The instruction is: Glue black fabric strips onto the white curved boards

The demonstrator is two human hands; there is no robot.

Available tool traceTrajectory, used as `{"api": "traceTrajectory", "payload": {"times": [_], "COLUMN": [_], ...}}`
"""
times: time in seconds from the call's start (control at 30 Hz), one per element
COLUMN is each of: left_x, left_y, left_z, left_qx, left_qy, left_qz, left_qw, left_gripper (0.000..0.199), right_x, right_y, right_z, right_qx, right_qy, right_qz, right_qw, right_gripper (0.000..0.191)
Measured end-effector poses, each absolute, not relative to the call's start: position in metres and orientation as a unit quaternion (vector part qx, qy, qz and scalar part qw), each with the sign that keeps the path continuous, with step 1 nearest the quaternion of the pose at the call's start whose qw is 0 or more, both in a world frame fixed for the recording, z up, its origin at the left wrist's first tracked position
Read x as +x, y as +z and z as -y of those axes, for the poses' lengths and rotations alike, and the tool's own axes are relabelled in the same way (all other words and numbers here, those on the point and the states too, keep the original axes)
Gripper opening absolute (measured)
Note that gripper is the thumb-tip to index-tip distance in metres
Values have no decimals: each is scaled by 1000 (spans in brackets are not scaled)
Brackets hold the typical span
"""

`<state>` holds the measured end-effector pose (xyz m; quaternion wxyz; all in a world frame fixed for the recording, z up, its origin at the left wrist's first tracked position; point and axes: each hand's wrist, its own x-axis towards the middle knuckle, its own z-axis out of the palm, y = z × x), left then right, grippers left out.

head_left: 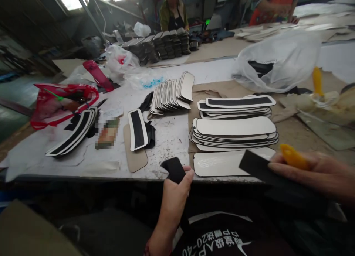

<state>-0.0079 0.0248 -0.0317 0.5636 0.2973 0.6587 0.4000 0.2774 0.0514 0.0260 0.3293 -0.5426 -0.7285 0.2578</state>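
My left hand point(177, 189) is closed around folded black strips point(174, 168) at the table's front edge. A single black strip point(253, 166) is pinched in my right hand point(318, 171), which also grips a tool by its yellow handle point(292, 156); its working end is hidden. Under the strip's tip lies a white curved panel point(219, 164) with a shiny face. Behind it are a stack of similar white panels point(235, 126) and another stack whose top panel point(241, 101) bears a black strip.
Left of centre lie a panel with a black strip point(138, 129), fanned white panels point(172, 95) and more strip-bearing panels point(74, 134). A red bag point(63, 101) stands left, a clear plastic bag point(283, 60) behind, a yellow-handled tool point(317, 82) right. Two people work beyond.
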Motion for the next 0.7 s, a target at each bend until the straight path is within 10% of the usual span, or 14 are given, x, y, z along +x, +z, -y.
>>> {"api": "traceTrajectory", "payload": {"times": [0.33,0.7], "left_x": [-5,-7], "left_y": [-35,-38], "left_z": [-71,-75], "left_qx": [357,362], "left_qy": [268,254], "left_qz": [-645,-634], "left_qw": [619,635], "left_gripper": [25,30], "right_x": [191,183], "right_y": [-8,-28], "right_z": [-120,-135], "right_qx": [-500,-502], "right_qy": [423,328], "right_qz": [755,791], "right_qw": [-19,-118], "right_gripper": [32,27]}}
